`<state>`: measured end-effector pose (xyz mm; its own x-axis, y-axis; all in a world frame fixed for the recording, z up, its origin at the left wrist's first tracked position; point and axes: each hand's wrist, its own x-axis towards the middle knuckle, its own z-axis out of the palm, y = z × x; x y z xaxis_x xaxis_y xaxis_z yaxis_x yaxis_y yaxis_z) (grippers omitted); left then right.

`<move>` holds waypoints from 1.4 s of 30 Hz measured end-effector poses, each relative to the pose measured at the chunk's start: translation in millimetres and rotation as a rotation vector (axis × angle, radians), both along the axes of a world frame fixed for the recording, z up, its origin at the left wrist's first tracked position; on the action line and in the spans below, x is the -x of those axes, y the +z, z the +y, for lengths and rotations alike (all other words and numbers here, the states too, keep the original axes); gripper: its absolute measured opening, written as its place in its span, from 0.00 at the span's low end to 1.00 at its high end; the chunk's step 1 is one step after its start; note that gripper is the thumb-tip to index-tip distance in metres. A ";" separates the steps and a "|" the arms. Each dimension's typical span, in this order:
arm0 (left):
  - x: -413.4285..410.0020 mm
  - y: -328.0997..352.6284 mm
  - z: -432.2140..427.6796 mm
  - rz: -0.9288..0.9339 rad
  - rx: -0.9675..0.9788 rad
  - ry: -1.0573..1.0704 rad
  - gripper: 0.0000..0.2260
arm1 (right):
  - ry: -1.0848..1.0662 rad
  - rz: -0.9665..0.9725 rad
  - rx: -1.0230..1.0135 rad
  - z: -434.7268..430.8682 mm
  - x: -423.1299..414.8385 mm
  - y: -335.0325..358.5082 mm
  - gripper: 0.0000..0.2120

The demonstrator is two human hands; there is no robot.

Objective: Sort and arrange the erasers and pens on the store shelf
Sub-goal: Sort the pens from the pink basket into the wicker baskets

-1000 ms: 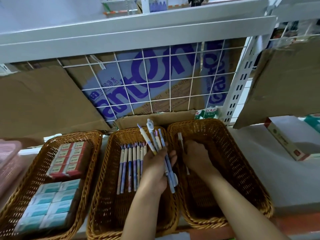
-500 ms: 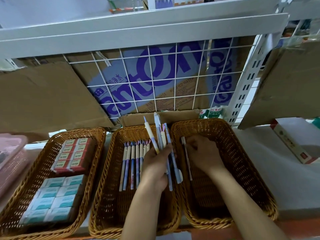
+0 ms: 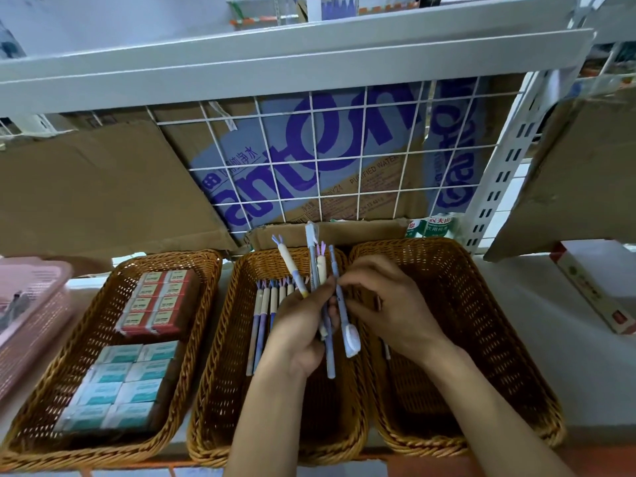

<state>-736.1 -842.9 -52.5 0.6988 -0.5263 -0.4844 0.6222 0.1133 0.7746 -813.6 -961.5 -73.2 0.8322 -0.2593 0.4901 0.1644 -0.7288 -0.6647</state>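
My left hand is low in the centre of the frame, over the middle basket. Its fingers are curled tight round a bundle of pens, which fans up towards the back of the shelf, with one cream pen leaning off to the left. My right hand sits just right of it, knuckles up and fingers bent in. Its fingertips pinch the blue pen at the right edge of the bundle, so both hands are touching that same clutch of pens. The blue pen's fat white cap hangs below my fingers, over the rim between the middle basket and the right basket.

Under my left hand, a row of pens lies side by side along the left half of the middle basket, tips pointing away from me. Something slim shows beneath my right wrist in the right basket. It may be another pen, but it's too hidden to say.

In the left basket, the red erasers are packed at the far end and the teal erasers at the near end, in neat blocks. A pink basket pokes in at the left edge of the frame. Behind the wire grid stands a cardboard box with purple lettering.
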 end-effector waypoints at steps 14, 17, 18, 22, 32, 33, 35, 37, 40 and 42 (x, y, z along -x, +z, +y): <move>11.6 -3.0 -14.1 -0.031 -0.079 -0.064 0.09 | -0.587 0.522 -0.112 -39.6 8.4 -13.5 0.09; 14.6 -2.5 -18.5 -0.009 -0.075 -0.065 0.10 | -0.588 0.622 -0.083 -38.4 1.1 -22.1 0.10; 15.7 -2.0 -19.7 -0.004 -0.075 -0.066 0.11 | -0.586 0.642 -0.092 -37.7 -1.9 -22.3 0.10; 18.0 0.4 -22.2 0.026 -0.060 -0.071 0.10 | -0.577 0.706 -0.076 -34.2 -8.8 -25.8 0.10; 19.1 -3.0 -18.5 0.026 0.055 -0.040 0.05 | -0.513 0.547 -0.105 -32.9 -3.1 -17.0 0.09; 18.3 -2.9 -18.8 0.039 0.062 -0.025 0.04 | -0.489 0.465 -0.143 -30.9 -2.2 -9.8 0.09; 15.7 -5.7 -21.1 0.023 0.061 0.000 0.04 | -0.392 0.366 -0.219 -22.9 -0.1 4.9 0.06; 13.1 -5.5 -21.8 -0.007 0.040 0.021 0.03 | -0.283 0.343 -0.295 -11.9 0.1 13.3 0.03; 8.9 -3.2 -20.5 -0.040 -0.007 0.071 0.05 | -0.203 0.364 -0.340 0.5 -4.3 15.3 0.03; 5.1 -1.8 -15.8 -0.067 -0.041 0.092 0.05 | -0.190 0.380 -0.342 5.0 -10.8 14.8 0.05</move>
<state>-741.2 -858.7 -54.3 0.7745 -0.4394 -0.4550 0.5576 0.1346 0.8191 -802.8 -956.6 -58.4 0.8570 -0.5148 0.0252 -0.2474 -0.4538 -0.8561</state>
